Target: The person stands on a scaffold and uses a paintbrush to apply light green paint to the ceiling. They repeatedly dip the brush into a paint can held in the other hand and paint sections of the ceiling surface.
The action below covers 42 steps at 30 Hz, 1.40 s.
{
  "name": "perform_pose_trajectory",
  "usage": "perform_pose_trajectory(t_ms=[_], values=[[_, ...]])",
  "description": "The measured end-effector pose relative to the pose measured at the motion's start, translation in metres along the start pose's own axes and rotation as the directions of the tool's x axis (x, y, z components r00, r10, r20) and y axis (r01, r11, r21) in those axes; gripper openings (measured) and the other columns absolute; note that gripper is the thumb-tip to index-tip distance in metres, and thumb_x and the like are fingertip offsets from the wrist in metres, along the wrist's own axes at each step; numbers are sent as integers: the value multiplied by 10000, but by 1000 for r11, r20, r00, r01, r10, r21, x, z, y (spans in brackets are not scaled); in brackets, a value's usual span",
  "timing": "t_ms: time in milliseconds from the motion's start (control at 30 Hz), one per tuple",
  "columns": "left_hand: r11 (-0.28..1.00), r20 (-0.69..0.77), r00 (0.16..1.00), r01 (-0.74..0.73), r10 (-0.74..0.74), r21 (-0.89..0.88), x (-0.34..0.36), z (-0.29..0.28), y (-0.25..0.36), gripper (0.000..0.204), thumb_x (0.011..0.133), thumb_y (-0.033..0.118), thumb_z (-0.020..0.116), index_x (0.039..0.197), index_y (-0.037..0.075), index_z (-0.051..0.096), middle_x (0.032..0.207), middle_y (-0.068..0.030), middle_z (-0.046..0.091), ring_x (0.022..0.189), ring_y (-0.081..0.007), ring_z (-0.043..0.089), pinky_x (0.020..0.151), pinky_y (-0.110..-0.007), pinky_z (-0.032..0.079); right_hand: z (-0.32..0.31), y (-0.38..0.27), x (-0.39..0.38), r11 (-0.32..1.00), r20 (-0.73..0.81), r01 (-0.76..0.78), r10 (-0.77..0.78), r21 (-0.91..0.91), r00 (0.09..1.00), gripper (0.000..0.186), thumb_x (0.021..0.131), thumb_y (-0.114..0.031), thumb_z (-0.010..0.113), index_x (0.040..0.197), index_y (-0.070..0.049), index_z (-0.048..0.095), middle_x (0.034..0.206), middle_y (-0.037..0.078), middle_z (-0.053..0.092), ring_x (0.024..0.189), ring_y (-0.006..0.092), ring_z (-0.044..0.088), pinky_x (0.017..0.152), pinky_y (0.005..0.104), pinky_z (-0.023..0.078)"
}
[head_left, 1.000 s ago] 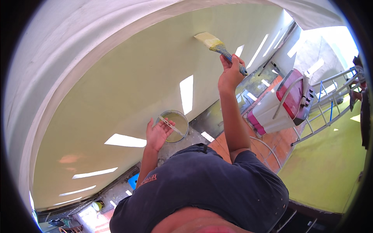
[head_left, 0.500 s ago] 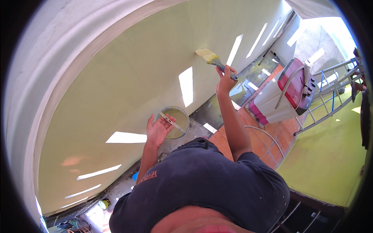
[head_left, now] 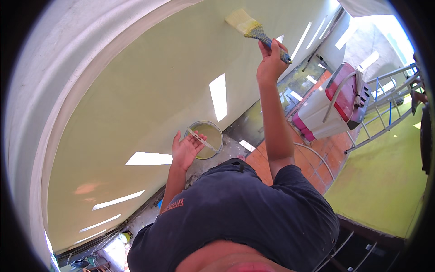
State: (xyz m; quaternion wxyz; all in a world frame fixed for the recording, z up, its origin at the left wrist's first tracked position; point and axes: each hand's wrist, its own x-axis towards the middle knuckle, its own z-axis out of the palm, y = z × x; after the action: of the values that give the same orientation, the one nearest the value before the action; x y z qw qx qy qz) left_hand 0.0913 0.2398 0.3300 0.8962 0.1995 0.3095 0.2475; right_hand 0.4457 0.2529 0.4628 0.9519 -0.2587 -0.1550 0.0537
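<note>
My right hand (head_left: 270,61) is raised high and grips the blue handle of a wide paintbrush (head_left: 248,25). Its pale bristles press against the light green wall (head_left: 149,95). My left hand (head_left: 186,152) is lower, palm open and fingers spread, holding nothing. It hovers beside a round paint bucket (head_left: 213,131) with green paint in it and a thin wire handle lying across its rim. My dark blue shirt fills the lower middle of the view.
A red and white box (head_left: 331,106) with a curved metal handle stands on the terracotta tiles (head_left: 319,156) to the right. A metal ladder frame (head_left: 385,118) lies beyond it over a green floor (head_left: 385,181). A white curved surface (head_left: 41,90) borders the wall on the left.
My right hand has carried the brush further up the wall. My left hand stays open beside the bucket.
</note>
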Motion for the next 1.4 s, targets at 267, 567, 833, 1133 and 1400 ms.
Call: perform_pose_trajectory(t_ms=[267,567,833,1133,1400], values=[[999,3,999,41,-41,0,2,-1,-2,672,945,587,415,1222,-22,477,1191,-202,544,1197,-345,529,1071,-436,390,-102,65,-71,908,-402,-303,173,-288,899,184,915,-40,608,1031,98,570,1021,170,592,808,246,669,793,332,625],[999,28,999,46,-47,17,1,-2,-4,690,956,586,383,1239,-40,456,1242,-235,504,1243,-367,482,1080,-464,368,1,2,-8,985,-167,-154,140,-76,976,214,908,-42,576,1056,105,529,1025,191,567,889,285,671,834,346,617],[998,-22,998,63,-63,13,-3,-2,-8,650,949,597,401,1183,-1,498,1158,-185,565,1164,-327,552,1041,-428,412,-45,41,-43,976,-168,-161,135,-150,977,188,917,-25,591,1033,111,532,975,185,598,793,283,682,773,370,633],[997,-15,997,72,-72,13,-4,-9,-8,661,947,591,408,1207,-11,487,1176,-188,556,1171,-330,548,1043,-424,412,-98,63,-74,908,-394,-297,167,-297,904,149,905,-34,592,983,77,532,948,178,595,744,260,675,687,352,636],[998,16,998,56,-57,34,-5,-4,-5,655,955,581,392,1218,-12,483,1180,-189,554,1176,-329,545,1048,-425,410,15,-6,-2,997,35,18,-21,81,999,142,928,-42,552,1013,58,498,1003,177,551,881,288,674,830,389,617]])
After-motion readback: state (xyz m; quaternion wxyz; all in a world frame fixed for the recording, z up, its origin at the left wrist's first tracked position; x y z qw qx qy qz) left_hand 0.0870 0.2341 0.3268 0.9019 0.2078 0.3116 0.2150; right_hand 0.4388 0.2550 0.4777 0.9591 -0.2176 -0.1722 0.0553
